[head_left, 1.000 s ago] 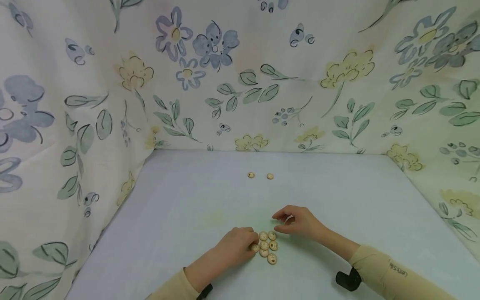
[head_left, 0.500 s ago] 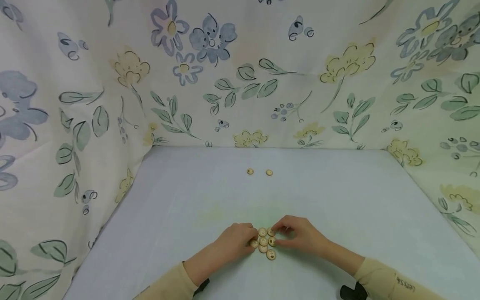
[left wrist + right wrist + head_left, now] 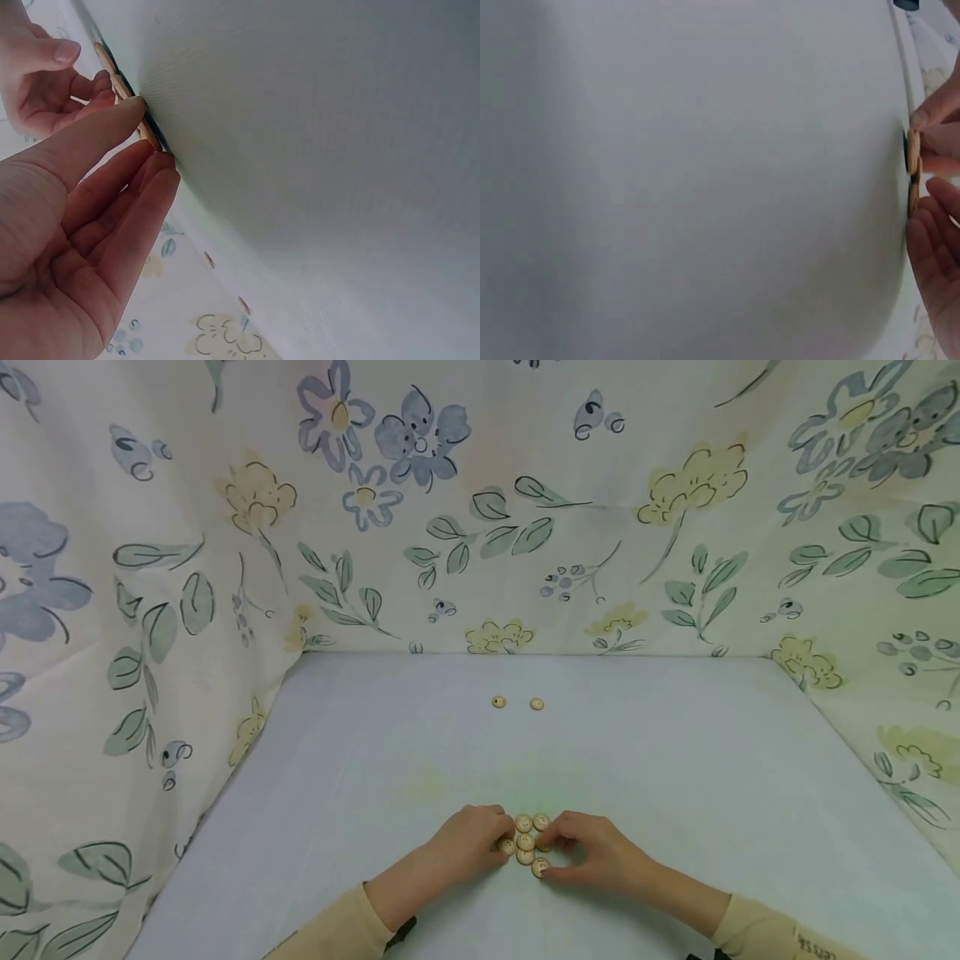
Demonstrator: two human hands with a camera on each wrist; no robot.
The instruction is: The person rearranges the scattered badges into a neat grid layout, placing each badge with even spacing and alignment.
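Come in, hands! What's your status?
Left hand pinching wooden disc, left edge of disc cluster. Right hand at right edge, grip unclear. Two discs apart, farther back. Nothing visibly in the way.

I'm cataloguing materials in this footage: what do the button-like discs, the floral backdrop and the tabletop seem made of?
Button-like discs: probably wood, smooth and low-gloss, judging by the warm tan faces and edges.
Floral backdrop: likely printed matte fabric; it hangs in soft folds.
Tabletop: pale, smooth and matte; whether cloth-covered or a bare board, I can't tell.
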